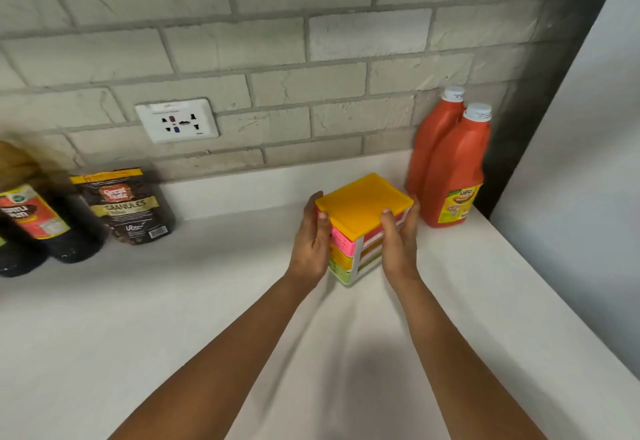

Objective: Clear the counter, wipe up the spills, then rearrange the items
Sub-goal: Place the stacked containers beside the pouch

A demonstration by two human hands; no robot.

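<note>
A small drawer box (360, 228) with an orange lid and pink, yellow and green drawers stands on the white desk (173, 318), near the back wall. The left hand (311, 242) holds its left side and the right hand (400, 242) holds its right side; the fingers (388, 217) of each hand are curled around the box and clamped on it. Just beside the box, to its right, two red sauce bottles (446, 169) stand in the corner. Well apart on the left are a coffee granules pouch (128, 205) and dark bottles (41, 221). A socket (177, 120) is on the brick wall.
</note>
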